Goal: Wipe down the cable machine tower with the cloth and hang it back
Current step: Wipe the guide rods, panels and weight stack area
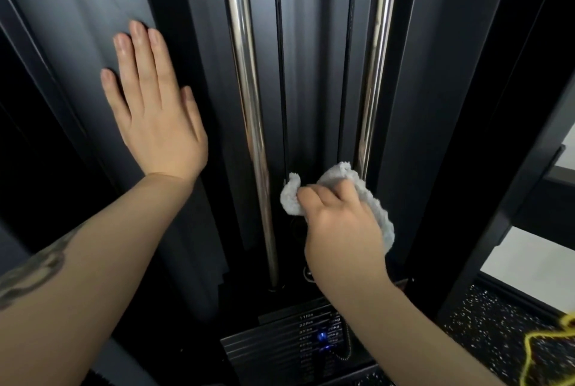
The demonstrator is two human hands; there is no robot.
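Cloth at lower centre of tower.
Right hand [340, 224] grips grey cloth [370, 196] between two chrome rods [249, 99]; left hand [155, 102], fingers straight, lies flat on tower panel [77, 12], upper left.

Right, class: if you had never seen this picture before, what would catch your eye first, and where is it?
Two shiny chrome rods, the left rod and the right rod, stand out against the dark tower panel up the middle. The left hand lies flat and open on the panel's left side, while the right hand grips a pale grey cloth low between the rods. Below sits the weight stack with its small blue light.
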